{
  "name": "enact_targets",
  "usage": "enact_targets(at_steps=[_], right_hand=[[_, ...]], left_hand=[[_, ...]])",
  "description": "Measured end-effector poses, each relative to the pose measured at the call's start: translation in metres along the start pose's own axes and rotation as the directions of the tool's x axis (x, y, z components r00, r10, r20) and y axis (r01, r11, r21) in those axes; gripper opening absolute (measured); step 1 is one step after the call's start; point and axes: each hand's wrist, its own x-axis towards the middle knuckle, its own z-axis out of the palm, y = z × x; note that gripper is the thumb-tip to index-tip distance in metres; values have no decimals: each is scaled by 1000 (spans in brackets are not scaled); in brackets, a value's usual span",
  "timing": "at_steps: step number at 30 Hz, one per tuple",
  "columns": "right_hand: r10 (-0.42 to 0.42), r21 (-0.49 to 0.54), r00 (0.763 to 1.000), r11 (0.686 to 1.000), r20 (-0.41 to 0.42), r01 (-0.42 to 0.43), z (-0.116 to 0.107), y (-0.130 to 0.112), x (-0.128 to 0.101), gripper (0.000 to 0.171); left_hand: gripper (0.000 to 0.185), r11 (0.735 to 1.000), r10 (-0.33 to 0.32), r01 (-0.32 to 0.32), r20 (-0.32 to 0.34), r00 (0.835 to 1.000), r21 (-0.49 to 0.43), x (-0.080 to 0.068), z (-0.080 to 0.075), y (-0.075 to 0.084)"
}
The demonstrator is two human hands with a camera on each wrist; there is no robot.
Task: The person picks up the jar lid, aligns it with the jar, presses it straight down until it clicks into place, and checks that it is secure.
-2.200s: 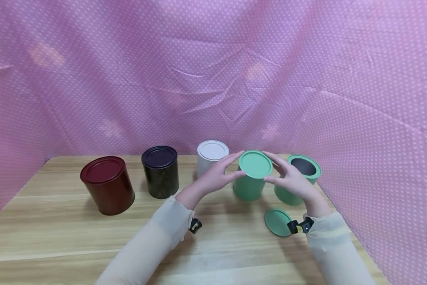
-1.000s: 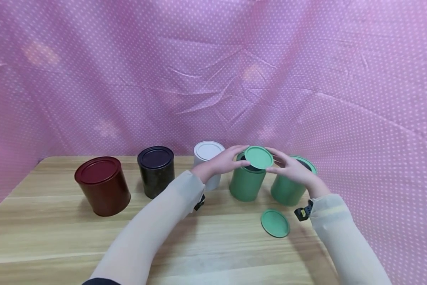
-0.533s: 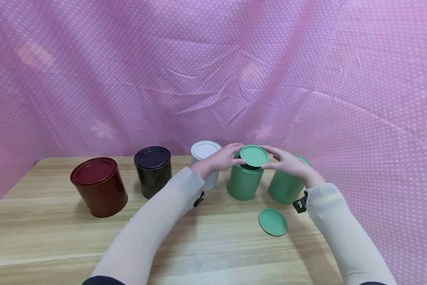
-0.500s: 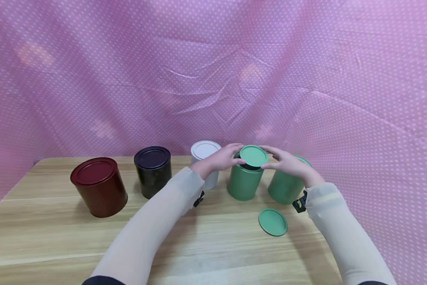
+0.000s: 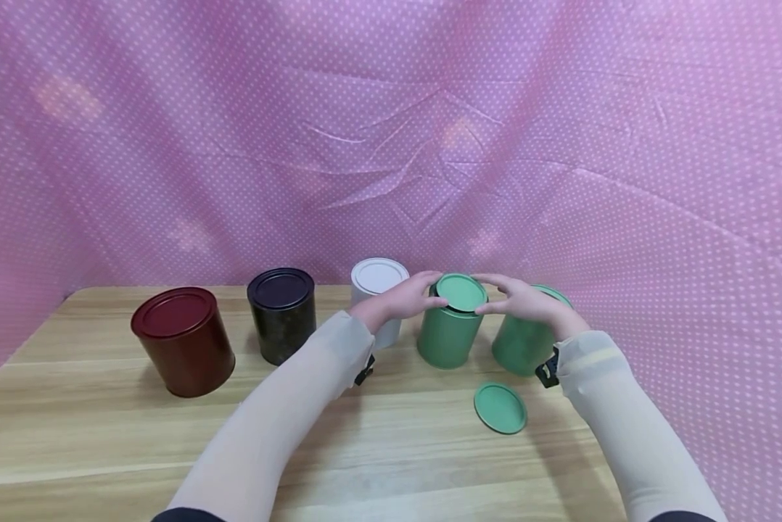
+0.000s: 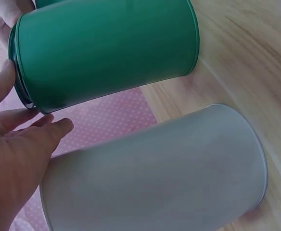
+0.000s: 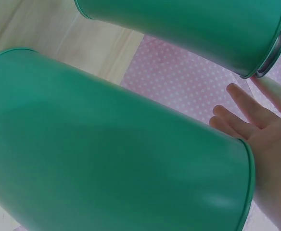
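Observation:
A green lid (image 5: 461,292) lies slightly askew over the mouth of a green can (image 5: 446,339), a thin dark gap showing at the near left rim. From the left, my left hand (image 5: 405,296) pinches the lid's edge between thumb and fingers. My right hand (image 5: 527,300) pinches the opposite edge in the same way. The left wrist view shows the left thumb (image 6: 5,79) against the lid's rim, some fingers spread below. In the right wrist view the lid's edge (image 7: 274,55) stands a little off the can, with several right fingers (image 7: 249,106) extended.
A second green can (image 5: 523,344) stands under my right hand, with a loose green lid (image 5: 500,408) on the table (image 5: 391,464) before it. A white can (image 5: 379,278) stands beside my left hand. Further left are lidded black (image 5: 285,326) and dark red (image 5: 185,351) cans. Pink dotted cloth (image 5: 391,145) hangs behind.
The lid sat on the can 2.2 seconds ago, then was raised and tilted, uncovering the dark opening. Both hands have since lowered it, and the dark gap has narrowed.

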Motion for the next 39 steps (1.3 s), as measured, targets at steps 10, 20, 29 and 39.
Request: enact_targets(at_steps=[10, 20, 29, 39], right_hand=[[38, -86, 998, 996, 53, -33, -3, 3, 2, 79], [102, -93, 989, 991, 105, -93, -9, 1, 0, 79], [94, -103, 988, 991, 119, -82, -11, 2, -2, 77], [84, -94, 988, 993, 130, -72, -13, 6, -3, 77]], left_hand=[[67, 997, -24, 24, -5, 1000, -80, -1, 11, -3], [69, 989, -97, 95, -4, 995, -113, -9, 17, 4], [69, 986, -167, 167, -9, 986, -26, -11, 20, 13], [68, 978, -208, 209, -32, 978, 20, -9, 25, 21]])
